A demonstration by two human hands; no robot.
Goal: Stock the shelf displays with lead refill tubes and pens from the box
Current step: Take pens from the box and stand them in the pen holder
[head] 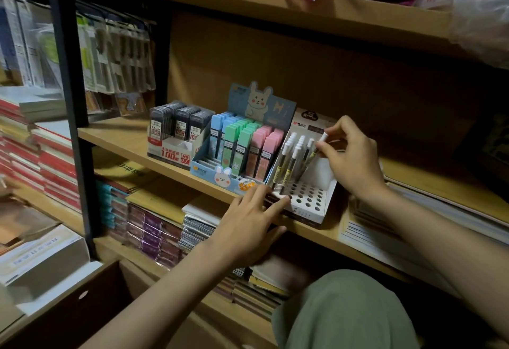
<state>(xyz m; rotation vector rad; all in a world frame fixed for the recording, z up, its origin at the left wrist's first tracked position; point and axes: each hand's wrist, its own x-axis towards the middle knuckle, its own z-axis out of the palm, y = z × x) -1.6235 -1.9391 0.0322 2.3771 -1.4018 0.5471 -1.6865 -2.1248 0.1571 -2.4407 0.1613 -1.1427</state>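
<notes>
Left hand (249,220) flat; right hand (348,153) pinching white-capped, perhaps yellow-labelled pen (319,147).

white-capped pen (319,147) tilted over white perforated pen display (308,197), pastel lead tubes (242,144) alongside

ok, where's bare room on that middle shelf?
Bare board left of the grey lead display, up to the black post. Dark bare stretch right of the pen display, behind the right hand. Crowded: three displays side by side, left hand at the front edge.

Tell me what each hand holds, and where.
Right hand pinches a pen near its white cap end. Left hand holds nothing; its fingers rest against the pen display.
</notes>
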